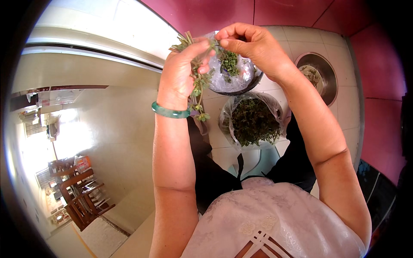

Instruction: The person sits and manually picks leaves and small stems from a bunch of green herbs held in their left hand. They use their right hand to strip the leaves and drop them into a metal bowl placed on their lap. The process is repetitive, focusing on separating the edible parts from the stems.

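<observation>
My left hand (184, 64), with a green bangle (171, 110) at its wrist, grips a bunch of leafy green stems (200, 85). Cut stem ends stick out above the thumb, and leafy tips hang down beside the wrist. My right hand (245, 40) pinches thumb and forefinger together close to the left thumb; a small bit of greenery seems to be between them, too small to make out fully. Below the hands, a plastic-lined container (230, 84) holds loose green leaves (229, 63). Nearer my body, a clear plastic bag (226, 124) is full of darker leafy greens (255, 121).
A steel basin (330, 77) with stem scraps stands at the right on the tiled floor (347, 106). Pink panels (382, 125) run along the top and right. A light blue stool (266, 161) shows between my legs. Wooden chairs (80, 196) stand far left.
</observation>
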A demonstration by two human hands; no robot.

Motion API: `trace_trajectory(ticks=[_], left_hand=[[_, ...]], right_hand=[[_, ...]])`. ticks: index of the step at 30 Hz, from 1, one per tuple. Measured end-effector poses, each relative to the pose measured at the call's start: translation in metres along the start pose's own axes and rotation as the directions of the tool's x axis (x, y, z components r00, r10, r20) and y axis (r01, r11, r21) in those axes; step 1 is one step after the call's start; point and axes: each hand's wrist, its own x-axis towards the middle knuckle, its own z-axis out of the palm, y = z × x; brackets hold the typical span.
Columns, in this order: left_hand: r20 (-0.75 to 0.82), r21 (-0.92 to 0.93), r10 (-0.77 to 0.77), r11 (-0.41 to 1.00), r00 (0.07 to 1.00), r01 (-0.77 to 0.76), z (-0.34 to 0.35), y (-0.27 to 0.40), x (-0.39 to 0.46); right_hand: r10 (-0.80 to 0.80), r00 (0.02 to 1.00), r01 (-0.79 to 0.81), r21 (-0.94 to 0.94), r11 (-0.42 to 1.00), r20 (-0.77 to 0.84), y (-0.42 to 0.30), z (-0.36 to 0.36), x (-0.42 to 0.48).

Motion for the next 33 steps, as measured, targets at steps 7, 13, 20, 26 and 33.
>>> trace_trajectory(ticks=[7,13,20,26,33], left_hand=[[0.014,0.09,0.033,0.995,0.999,-0.035,0.004,-0.004,0.0],[0.014,0.113,0.042,0.993,0.999,-0.043,0.005,-0.006,0.002],[0.033,0.166,0.086,0.982,0.996,-0.09,0.003,-0.006,0.001],[0.037,0.293,0.07,0.953,0.997,-0.078,0.004,-0.001,-0.003],[0.011,0.343,0.099,0.935,0.995,-0.096,0.002,-0.003,-0.002]], right_hand=[[-0.113,0.993,0.108,-0.12,0.987,-0.038,0.018,0.004,0.002],[-0.171,0.983,0.153,-0.224,0.963,-0.064,0.018,0.004,0.002],[-0.319,0.944,0.255,-0.427,0.868,-0.083,0.009,0.007,-0.001],[-0.322,0.943,0.26,-0.421,0.869,-0.082,0.01,0.008,-0.002],[-0.371,0.928,0.317,-0.555,0.769,0.017,0.011,0.006,-0.001]])
